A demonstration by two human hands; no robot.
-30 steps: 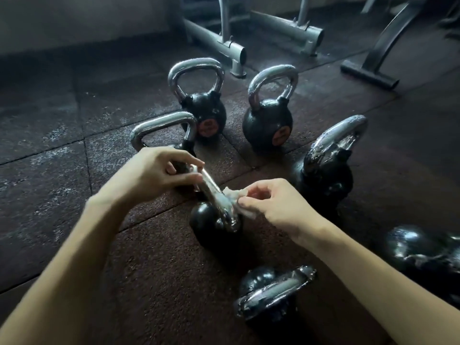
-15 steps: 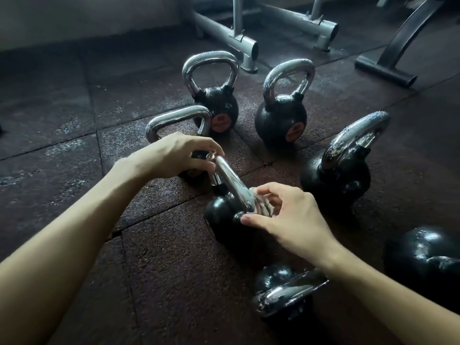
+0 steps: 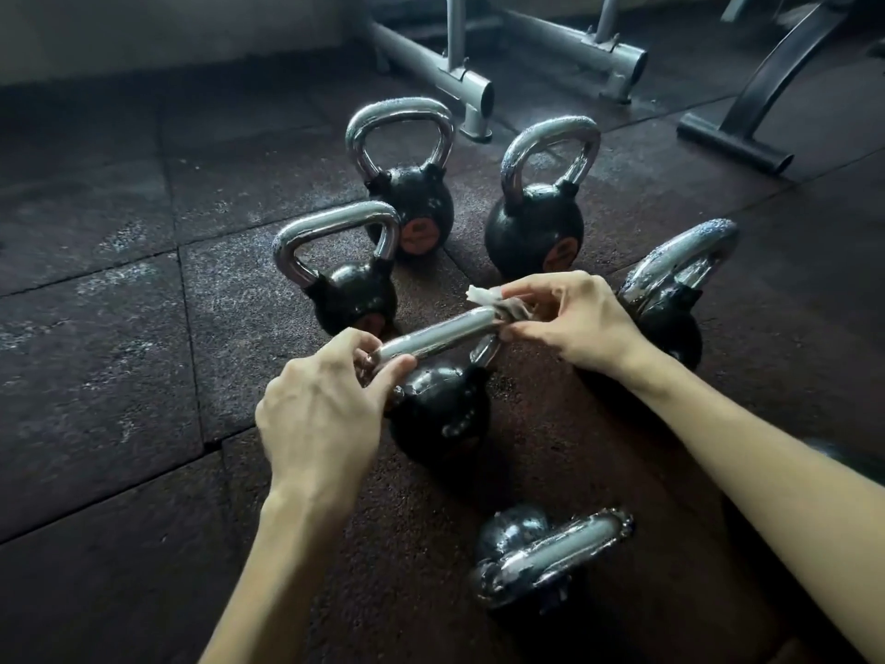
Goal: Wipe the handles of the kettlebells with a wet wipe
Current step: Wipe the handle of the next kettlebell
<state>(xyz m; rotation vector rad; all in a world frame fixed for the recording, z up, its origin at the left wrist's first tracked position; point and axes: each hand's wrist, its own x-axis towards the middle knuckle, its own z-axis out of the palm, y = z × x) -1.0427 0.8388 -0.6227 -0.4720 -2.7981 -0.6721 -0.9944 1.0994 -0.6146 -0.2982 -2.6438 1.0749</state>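
Since half a second ago the right hand (image 3: pixel 574 318) has shifted to the right end of the chrome handle (image 3: pixel 438 336) of the middle kettlebell (image 3: pixel 440 419), a bar that now lies crosswise between both hands. From the head camera, it pinches the white wet wipe (image 3: pixel 486 299) against the bar, apparently wrapped round it though shadow blurs the fold, while the left hand (image 3: pixel 321 414) pinches the handle's left end. Other kettlebells (image 3: pixel 400 198) ring it on the rubber floor (image 3: pixel 119 376).

Crumpled wet wipe (image 3: pixel 498 303) on chrome handle (image 3: pixel 438 336) of black kettlebell (image 3: pixel 438 416)
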